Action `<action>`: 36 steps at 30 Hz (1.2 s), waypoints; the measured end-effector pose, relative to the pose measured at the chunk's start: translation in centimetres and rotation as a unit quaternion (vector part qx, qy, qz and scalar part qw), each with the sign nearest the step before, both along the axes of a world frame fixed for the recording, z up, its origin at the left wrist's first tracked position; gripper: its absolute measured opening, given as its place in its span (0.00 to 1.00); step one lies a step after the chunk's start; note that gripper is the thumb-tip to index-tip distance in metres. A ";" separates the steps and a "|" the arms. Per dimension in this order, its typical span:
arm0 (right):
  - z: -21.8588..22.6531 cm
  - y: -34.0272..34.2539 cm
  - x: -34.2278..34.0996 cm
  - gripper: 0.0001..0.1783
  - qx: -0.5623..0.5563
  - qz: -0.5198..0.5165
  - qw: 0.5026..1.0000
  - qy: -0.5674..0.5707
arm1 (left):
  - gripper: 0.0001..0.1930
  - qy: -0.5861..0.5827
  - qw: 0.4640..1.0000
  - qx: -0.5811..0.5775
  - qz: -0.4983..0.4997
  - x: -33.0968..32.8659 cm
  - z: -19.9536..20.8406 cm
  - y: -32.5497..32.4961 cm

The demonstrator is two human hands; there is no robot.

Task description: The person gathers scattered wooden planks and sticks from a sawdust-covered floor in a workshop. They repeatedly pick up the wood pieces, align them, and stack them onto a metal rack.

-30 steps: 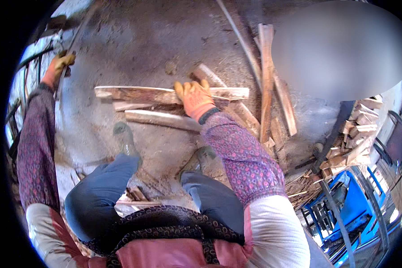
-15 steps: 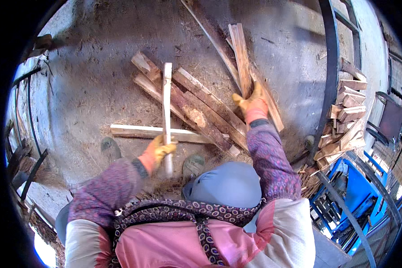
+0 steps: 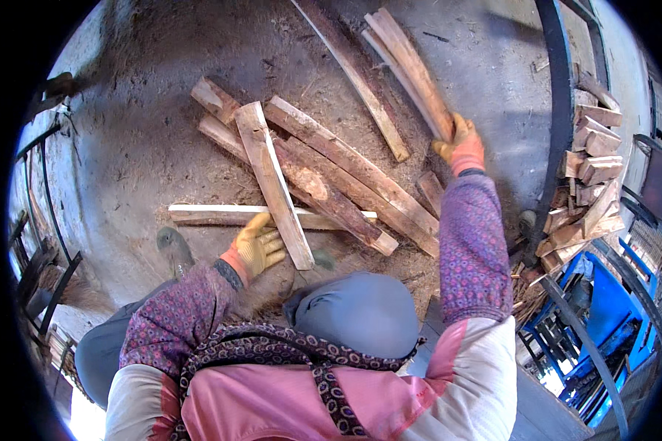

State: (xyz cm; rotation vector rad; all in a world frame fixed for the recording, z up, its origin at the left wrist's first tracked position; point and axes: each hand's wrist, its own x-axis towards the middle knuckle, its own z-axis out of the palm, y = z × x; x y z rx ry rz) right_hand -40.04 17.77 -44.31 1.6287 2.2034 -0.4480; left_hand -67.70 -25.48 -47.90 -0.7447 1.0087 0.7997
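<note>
My right hand [image 3: 463, 145], in a yellow and orange glove, grips the near end of a split wood piece [image 3: 410, 62]; a second strip seems to run along its left side. They slant away from me over the floor. My left hand [image 3: 256, 248], gloved alike, is open with its fingers stretched out. It is beside a pale split stick [image 3: 273, 187] lying across the other wood. Beneath that stick are a bark-covered log piece [image 3: 312, 184], a long split board [image 3: 353, 162] and a white-edged stick [image 3: 213, 214].
A long narrow slat [image 3: 357, 84] lies farther off, and a short wood piece [image 3: 431, 191] is near my right wrist. On the right, split wood [image 3: 599, 169] is stacked beyond a dark metal post [image 3: 555, 110]. A blue metal frame [image 3: 603, 309] stands nearer me there.
My left hand has let go of the pale stick, which now rests across the pile. My right hand has moved right, carrying wood away from the slat and the short piece.
</note>
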 end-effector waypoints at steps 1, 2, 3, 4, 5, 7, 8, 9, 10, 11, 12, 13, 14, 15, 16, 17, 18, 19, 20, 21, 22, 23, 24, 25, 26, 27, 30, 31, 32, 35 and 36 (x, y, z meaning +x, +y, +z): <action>-0.1 0.9 0.7 0.48 0.000 0.022 1.000 -0.006 | 0.40 -0.017 0.999 0.015 0.025 0.2 -0.1 0.3; 0.0 0.6 1.9 0.47 -0.038 -0.025 0.998 0.032 | 0.38 -0.024 0.998 0.050 0.039 0.2 -0.3 0.8; 0.8 -0.1 0.4 0.46 -0.079 -0.066 0.991 0.083 | 0.36 -0.020 0.995 0.076 0.057 -0.4 -0.1 0.9; 2.3 -0.9 -1.7 0.45 -0.122 -0.104 0.978 0.134 | 0.34 -0.014 0.992 0.103 0.076 -1.1 0.3 1.0; 4.7 -2.8 -4.5 0.44 -0.175 -0.114 0.960 0.185 | 0.34 0.000 0.984 0.153 0.089 -2.1 0.3 1.3; 5.1 -6.6 -4.8 0.51 -0.218 -0.067 0.938 0.259 | 0.37 0.008 0.981 0.173 0.088 -2.9 -0.6 3.0; 3.5 -7.8 -3.9 0.52 -0.282 -0.004 0.904 0.321 | 0.38 0.011 0.979 0.184 0.085 -3.3 -1.1 4.0; 3.9 -8.5 -5.4 0.52 -0.248 -0.001 0.905 0.346 | 0.40 0.028 0.983 0.164 0.082 -3.5 -0.6 4.9; 4.7 -9.4 -6.5 0.51 -0.212 -0.003 0.906 0.366 | 0.43 0.028 0.985 0.146 0.090 -3.1 -0.1 5.4; 2.7 -8.9 -7.3 0.51 -0.099 0.005 0.935 0.340 | 0.47 0.032 0.986 0.131 0.100 -3.0 0.3 6.2; 0.2 -7.9 -7.4 0.50 0.021 0.006 0.954 0.300 | 0.51 0.026 0.987 0.120 0.108 -2.4 0.6 7.4; -2.0 -7.6 -7.8 0.48 0.125 0.070 0.972 0.188 | 0.53 0.013 0.987 0.111 0.119 -2.3 0.7 7.7; -3.4 -6.6 -7.5 0.47 0.153 0.100 0.968 0.171 | 0.55 0.009 0.987 0.110 0.120 -1.8 0.7 8.3; -4.0 -6.1 -8.0 0.45 0.173 0.131 0.963 0.159 | 0.57 0.016 0.987 0.106 0.117 -1.6 0.7 8.5; -4.4 -6.0 -7.7 0.43 0.195 0.160 0.957 0.143 | 0.59 0.020 0.988 0.105 0.112 -1.4 0.9 8.8; -4.4 -6.0 -6.8 0.40 0.111 0.095 0.972 0.184 | 0.61 0.022 0.989 0.103 0.105 -1.3 1.0 9.1; -3.5 -6.0 -6.9 0.38 0.021 0.032 0.973 0.230 | 0.63 0.032 0.990 0.099 0.100 -1.5 1.2 8.9; -1.8 -7.6 -7.1 0.37 -0.071 -0.013 0.943 0.325 | 0.65 0.046 0.990 0.093 0.098 -2.0 1.5 8.4; 0.2 -9.0 -7.0 0.35 -0.159 -0.065 0.897 0.406 | 0.65 0.050 0.989 0.094 0.101 -2.6 1.5 8.1; 2.1 -11.2 -6.7 0.36 -0.168 -0.031 0.925 0.340 | 0.65 0.053 0.988 0.095 0.105 -2.9 1.5 7.9; 2.9 -13.6 -5.1 0.37 -0.164 0.049 0.907 0.384 | 0.64 0.053 0.988 0.095 0.111 -3.0 1.5 7.9; 4.4 -15.2 -3.5 0.39 -0.212 -0.025 0.888 0.408 | 0.64 0.049 0.987 0.094 0.117 -2.8 1.3 8.0; 4.3 -15.4 -1.5 0.42 -0.200 -0.104 0.887 0.403 | 0.63 0.052 0.988 0.075 0.126 -2.6 1.4 8.0; 4.1 -15.8 0.3 0.44 -0.187 -0.184 0.877 0.402 | 0.61 0.057 0.988 0.056 0.135 -2.5 1.5 8.0; 2.4 -15.4 3.9 0.45 -0.107 -0.264 0.887 0.364 | 0.60 0.055 0.987 0.034 0.149 -1.9 1.4 8.4; 0.3 -15.0 9.4 0.45 0.036 -0.162 0.959 0.228 | 0.56 0.060 0.985 0.049 0.157 -1.2 1.0 9.0; -1.0 -16.6 15.4 0.37 0.109 -0.078 0.991 0.025 | 0.44 0.110 0.970 0.109 0.188 -0.9 -0.6 8.9; -0.5 -17.1 15.3 0.33 0.077 -0.089 0.993 0.002 | 0.40 0.131 0.964 0.118 0.200 -1.3 -0.8 8.7; -0.3 -17.0 15.1 0.32 0.040 -0.083 0.996 -0.009 | 0.36 0.151 0.957 0.129 0.211 -1.7 -1.2 8.7; 1.2 -16.8 15.8 0.21 -0.017 -0.073 0.997 -0.013 | 0.32 0.148 0.956 0.099 0.235 -0.9 0.3 9.7; 1.2 -16.4 16.6 0.20 0.016 -0.087 0.993 0.071 | 0.32 0.147 0.958 0.085 0.231 -0.9 -0.1 9.7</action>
